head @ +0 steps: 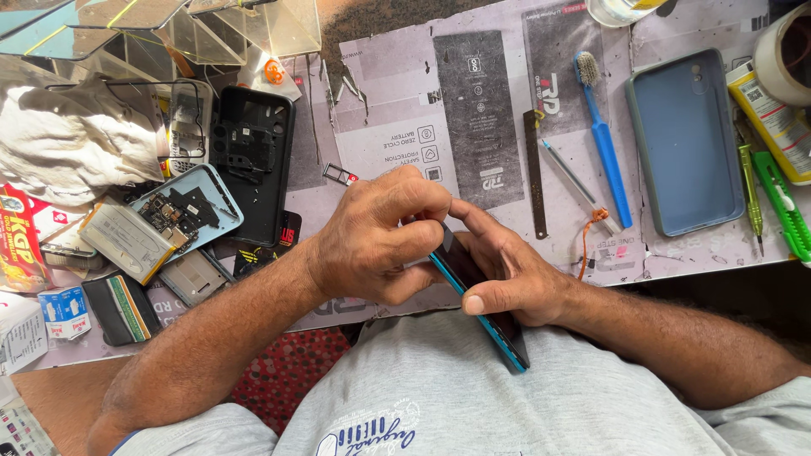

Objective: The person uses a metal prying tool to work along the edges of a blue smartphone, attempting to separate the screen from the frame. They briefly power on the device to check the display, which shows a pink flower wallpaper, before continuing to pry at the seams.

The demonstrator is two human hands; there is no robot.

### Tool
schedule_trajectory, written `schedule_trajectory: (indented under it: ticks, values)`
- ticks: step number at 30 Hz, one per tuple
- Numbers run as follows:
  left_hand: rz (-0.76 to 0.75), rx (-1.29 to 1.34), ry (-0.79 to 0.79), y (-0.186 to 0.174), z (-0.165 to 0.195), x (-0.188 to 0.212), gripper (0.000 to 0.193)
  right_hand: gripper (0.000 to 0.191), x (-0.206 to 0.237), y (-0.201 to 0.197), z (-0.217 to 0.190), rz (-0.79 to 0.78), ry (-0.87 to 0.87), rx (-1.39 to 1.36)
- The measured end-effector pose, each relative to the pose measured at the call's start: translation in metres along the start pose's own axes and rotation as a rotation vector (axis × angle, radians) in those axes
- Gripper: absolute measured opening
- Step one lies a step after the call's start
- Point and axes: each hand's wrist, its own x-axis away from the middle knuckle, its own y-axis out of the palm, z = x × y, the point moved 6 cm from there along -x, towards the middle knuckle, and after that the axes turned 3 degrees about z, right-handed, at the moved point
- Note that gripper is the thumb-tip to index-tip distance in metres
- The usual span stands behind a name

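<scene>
A dark smartphone with a blue edge is tilted over my lap at the near edge of the workbench. My right hand cradles it from below, thumb along the blue side. My left hand curls over the phone's upper end, with fingertips pinched at its top corner. What the fingertips press on is hidden.
On the bench lie a blue phone case, a blue toothbrush, a metal ruler, a green screwdriver, a black phone frame, an opened blue phone with its circuit board, a battery and a white cloth.
</scene>
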Motion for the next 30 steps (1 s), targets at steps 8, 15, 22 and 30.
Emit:
schedule_trajectory:
  ticks: [8, 15, 22, 30]
  values:
    - [-0.025, 0.025, 0.060, -0.025, 0.015, -0.003, 0.044, 0.120, -0.009, 0.018, -0.020, -0.150, -0.054, 0.053]
    - [0.019, 0.093, 0.046, -0.021, 0.011, 0.019, 0.048, 0.122, -0.009, 0.012, 0.002, -0.140, -0.007, 0.071]
    - [0.158, 0.009, 0.135, -0.004, 0.021, 0.032, 0.049, 0.124, 0.002, 0.003, 0.010, -0.073, -0.043, 0.167]
    - [0.187, -0.148, 0.250, -0.024, 0.037, 0.016, 0.035, 0.124, 0.005, 0.007, -0.028, -0.013, -0.046, 0.316]
